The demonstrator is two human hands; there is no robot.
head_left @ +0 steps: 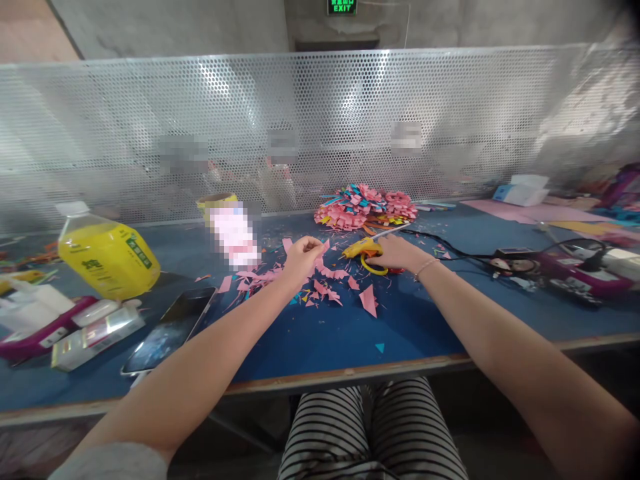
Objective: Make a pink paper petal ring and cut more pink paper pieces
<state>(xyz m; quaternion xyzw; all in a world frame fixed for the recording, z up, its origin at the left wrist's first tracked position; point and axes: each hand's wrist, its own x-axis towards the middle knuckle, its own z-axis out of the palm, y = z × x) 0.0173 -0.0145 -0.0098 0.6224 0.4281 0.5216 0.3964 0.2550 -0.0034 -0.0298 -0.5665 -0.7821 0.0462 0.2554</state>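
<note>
From where I stood, the left hand (303, 259) pinched a pink paper piece (326, 248) by its scraps (327, 291), seemingly for fine control, while the right hand (399, 253), grip unclear, touched a yellow tool (357, 248) on the worktop (320, 347).

Hands: 2, 1 left hand (303, 257) + 1 right hand (399, 252). Bench (320, 347): 1. Yellow-handled tool (356, 249) by R hand: min. 1, overlap hides exact no. Pink scraps (369, 300): dozens, too many to count. Fringed paper clumps (340, 217): 2+, exact no. unclear. Loose teal triangle nr front edge: 1 (380, 347). Yellow bottle (107, 257): 1. Dark phone (170, 330) lying flat: 1. Lit screen (234, 233): 1. Exit sign (343, 7): 1. Bracelet (427, 267): 1.
</note>
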